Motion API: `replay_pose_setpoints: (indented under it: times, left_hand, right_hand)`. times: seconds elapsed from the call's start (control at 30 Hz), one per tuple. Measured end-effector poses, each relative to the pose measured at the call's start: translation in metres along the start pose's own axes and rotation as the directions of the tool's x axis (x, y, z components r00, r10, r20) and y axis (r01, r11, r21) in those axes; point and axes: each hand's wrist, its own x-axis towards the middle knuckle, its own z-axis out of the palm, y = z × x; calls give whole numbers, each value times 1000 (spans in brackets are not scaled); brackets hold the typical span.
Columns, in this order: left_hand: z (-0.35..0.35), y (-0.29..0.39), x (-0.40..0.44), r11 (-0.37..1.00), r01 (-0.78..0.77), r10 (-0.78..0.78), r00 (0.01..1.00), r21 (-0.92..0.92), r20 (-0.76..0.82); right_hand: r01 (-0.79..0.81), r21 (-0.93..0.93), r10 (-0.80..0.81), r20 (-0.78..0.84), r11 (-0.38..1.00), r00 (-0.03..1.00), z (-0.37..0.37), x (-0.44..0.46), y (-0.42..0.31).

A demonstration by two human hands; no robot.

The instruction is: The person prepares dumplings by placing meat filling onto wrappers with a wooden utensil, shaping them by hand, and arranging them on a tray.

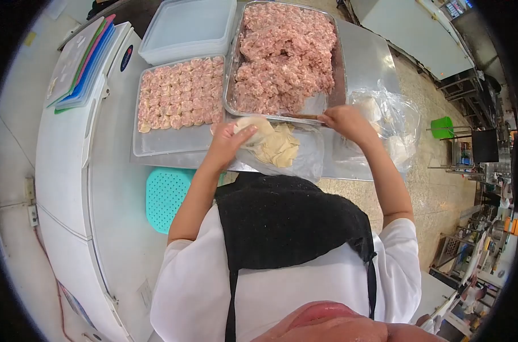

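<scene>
My left hand (227,143) grips a pale round dumpling wrapper (252,126) between thumb and fingers. Just right of it, a loose pile of yellowish wrappers (279,148) lies on a clear plastic bag (311,154). My right hand (349,122) is closed around a thin brown wooden stick (300,116), whose tip lies along the near rim of a metal tray (229,85). Pink minced meat (284,57) fills most of that tray. To the left, a translucent plastic tray (173,147) carries tight rows of meat-filled dumplings (182,94).
Stacked translucent trays (187,28) stand at the back left. A plastic bag (398,122) with white contents lies right of my right hand. A turquoise perforated stool (166,196) is below the table's left edge. A white freezer (71,165) holds coloured boards (91,57).
</scene>
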Motion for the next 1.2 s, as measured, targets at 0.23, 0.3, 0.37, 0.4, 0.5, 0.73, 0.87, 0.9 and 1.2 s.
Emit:
replay_pose_setpoints:
  times: [0.23, 0.3, 0.37, 0.4, 0.5, 0.73, 0.87, 0.9, 1.2]
  left_hand:
    - [22, -30, 9, 960, -208, 198, 978, 187, 70]
    - [33, -34, 12, 997, -71, 71, 997, -7, -2]
    - [39, -35, 15, 986, 42, -47, 998, -159, -29]
    - [40, -34, 17, 974, 84, -93, 995, -211, -31]
    - [35, -34, 22, 890, 157, -205, 976, -427, -69]
    - [26, -28, 25, 789, -89, -98, 958, -608, -268]
    - [19, -21, 20, 762, -171, -90, 927, -625, -364]
    - [15, -22, 20, 762, -187, -83, 921, -620, -380]
    - [1, -18, 8, 750, -215, -107, 894, -625, -436]
  right_hand:
    - [-71, -198, 49, -116, 978, 992, 1, 20, 25]
    - [-46, -244, 21, -106, 969, 994, 10, 22, 24]
    - [53, -265, -67, -45, 963, 997, 25, 11, 16]
    - [91, -306, -99, -10, 948, 995, 21, 4, 9]
    - [92, -347, -96, 5, 933, 995, -12, -8, 0]
    - [129, -285, -148, -47, 950, 988, 19, 29, 9]
    - [130, -251, -126, 30, 959, 992, -12, 25, 8]
    - [95, -237, -91, 27, 967, 995, -17, 31, 16]
    - [79, -409, -48, 84, 909, 995, -30, 20, 37]
